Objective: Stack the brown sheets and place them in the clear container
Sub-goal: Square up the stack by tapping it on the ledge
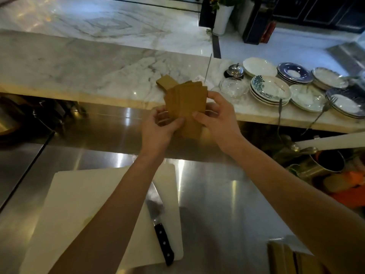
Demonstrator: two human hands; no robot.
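A fanned bunch of brown sheets [186,103] is held upright above the front edge of the marble counter. My left hand [158,129] grips its lower left side and my right hand [215,115] grips its right side. Another small pile of brown sheets [165,81] lies flat on the marble just behind. More brown sheets [284,258] stand at the bottom right, in what may be a clear container; I cannot tell for sure. A clear glass bowl [233,87] sits to the right of my hands.
Stacks of plates [270,89] and forks [324,109] fill the marble counter [79,64] at right. A white cutting board [83,210] with a black-handled knife [161,230] lies on the steel worktop [227,204] below my arms. A metal cup [324,161] stands at right.
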